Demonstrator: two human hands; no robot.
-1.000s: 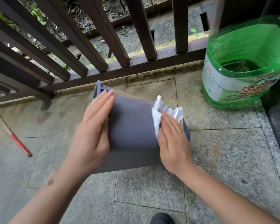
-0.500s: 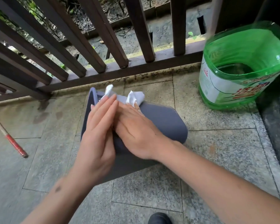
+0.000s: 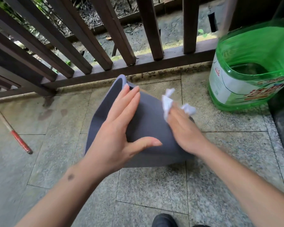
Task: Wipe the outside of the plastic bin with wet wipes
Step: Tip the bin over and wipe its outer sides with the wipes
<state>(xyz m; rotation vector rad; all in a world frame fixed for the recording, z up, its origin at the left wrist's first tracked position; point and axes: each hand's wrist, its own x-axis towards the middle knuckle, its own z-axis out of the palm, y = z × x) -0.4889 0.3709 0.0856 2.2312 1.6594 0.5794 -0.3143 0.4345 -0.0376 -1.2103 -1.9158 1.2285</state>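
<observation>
Granite-look floor tiles (image 3: 154, 190) carry a grey plastic bin (image 3: 147, 122) lying on its side in the middle of the view, its open rim turned away toward a dark wooden railing (image 3: 125, 66). The left hand (image 3: 120, 133) lies flat on the bin's upturned side, 4 fingers straight and together reaching up to the rim, thumb spread wide to the right; it presses on the bin and grips nothing. The right hand (image 3: 184, 130) rests on the bin's right shoulder, fingers extended and laid over a crumpled white wet wipe (image 3: 168, 102), pinning it against the plastic; the hand is blurred, so how the fingertips curl cannot be told. Bunched ends of the wipe stick out above and to the right of the fingers.

At the right edge, near the railing and well apart from the bin, stands a large green translucent plastic container (image 3: 252, 63) with its top cut away. Its white label (image 3: 233, 89) bears red Chinese characters, too warped and blurred to read, plus a small red logo near the label's upper left. Far to the left, a thin stick with a red end (image 3: 16, 136) lies on the tiles. A dark shoe tip (image 3: 164, 221) shows at the bottom edge.
</observation>
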